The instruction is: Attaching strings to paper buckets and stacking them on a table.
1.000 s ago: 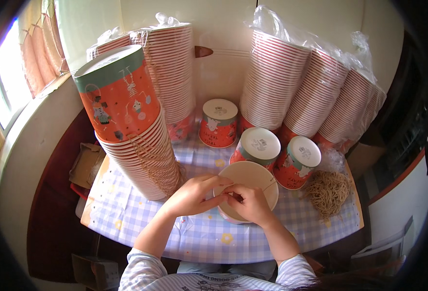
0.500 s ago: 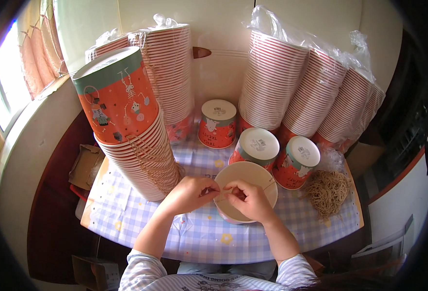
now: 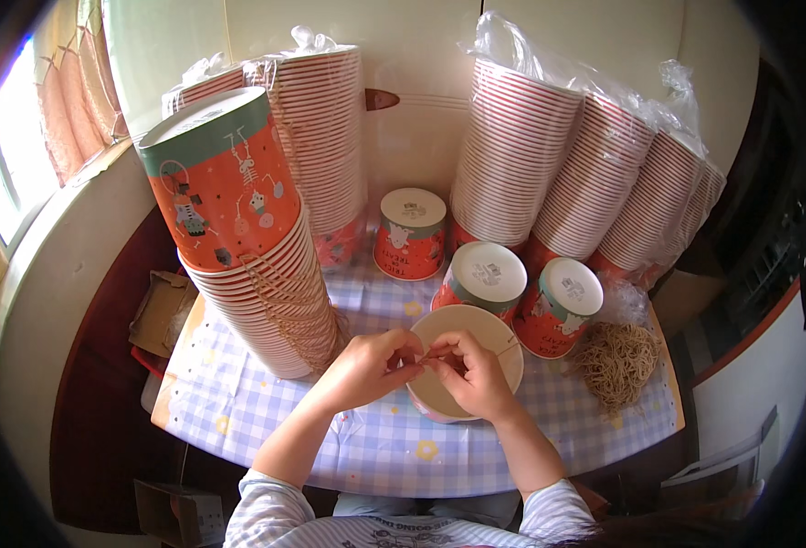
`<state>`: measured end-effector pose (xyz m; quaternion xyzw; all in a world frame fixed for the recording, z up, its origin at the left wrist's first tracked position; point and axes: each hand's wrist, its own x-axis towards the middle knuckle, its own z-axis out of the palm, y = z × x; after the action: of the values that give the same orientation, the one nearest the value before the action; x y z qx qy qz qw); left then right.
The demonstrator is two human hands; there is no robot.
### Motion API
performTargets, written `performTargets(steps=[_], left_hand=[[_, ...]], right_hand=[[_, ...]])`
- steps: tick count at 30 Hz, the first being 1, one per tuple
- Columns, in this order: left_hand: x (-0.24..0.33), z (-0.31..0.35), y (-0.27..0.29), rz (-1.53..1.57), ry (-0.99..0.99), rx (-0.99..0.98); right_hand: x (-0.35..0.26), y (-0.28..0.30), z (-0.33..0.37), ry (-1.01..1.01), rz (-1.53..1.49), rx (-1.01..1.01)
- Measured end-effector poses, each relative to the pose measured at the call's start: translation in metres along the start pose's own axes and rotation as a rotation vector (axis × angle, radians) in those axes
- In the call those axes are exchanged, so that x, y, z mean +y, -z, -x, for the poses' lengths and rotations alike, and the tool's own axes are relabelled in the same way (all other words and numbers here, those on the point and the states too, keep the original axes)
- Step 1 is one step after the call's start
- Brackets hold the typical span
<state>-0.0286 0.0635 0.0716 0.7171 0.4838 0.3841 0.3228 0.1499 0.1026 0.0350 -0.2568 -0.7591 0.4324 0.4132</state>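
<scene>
An open paper bucket (image 3: 465,321) stands in front of me with its pale inside facing up. A thin cord (image 3: 507,348) shows at its right rim and runs down inside toward my right hand. Above the bucket's left side, my left hand (image 3: 375,367) and my right hand (image 3: 469,376) meet fingertip to fingertip. Both pinch the thin cord close to the left rim. The fingers hide most of the cord there, so any knot or hole is out of sight.
Left stands a tall stack of upturned orange buckets (image 3: 225,205) with cords hanging down. Upturned buckets (image 3: 409,233) sit beyond my hands. Plastic-wrapped stacks (image 3: 512,146) line the back. A cord bundle (image 3: 617,361) lies right, on the checked tablecloth (image 3: 366,457).
My left hand has shifted slightly right, and the two hands' fingertips have come together at the cord. The bucket stays in nearly the same place.
</scene>
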Motion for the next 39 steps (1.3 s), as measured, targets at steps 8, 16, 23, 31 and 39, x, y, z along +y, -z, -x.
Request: performTargets(steps=[8, 16, 23, 31, 39], left_hand=[[-0.010, -0.002, 0.004, -0.128, -0.069, -0.019], [-0.015, -0.003, 0.002, -0.114, -0.106, -0.010], [-0.016, -0.003, 0.002, -0.121, -0.086, -0.051], [-0.021, -0.002, 0.002, -0.387, -0.261, 0.025], [-0.025, -0.004, 0.000, -0.338, -0.269, 0.045]], right_hand=[[-0.007, 0.001, 0.000, -0.035, 0.039, 0.002], [-0.007, -0.004, -0.002, 0.085, 0.329, 0.057], [-0.008, -0.005, -0.002, 0.112, 0.468, 0.074], [-0.009, -0.005, -0.002, 0.121, 0.460, 0.081], [-0.011, -0.005, -0.003, 0.060, 0.351, 0.048]])
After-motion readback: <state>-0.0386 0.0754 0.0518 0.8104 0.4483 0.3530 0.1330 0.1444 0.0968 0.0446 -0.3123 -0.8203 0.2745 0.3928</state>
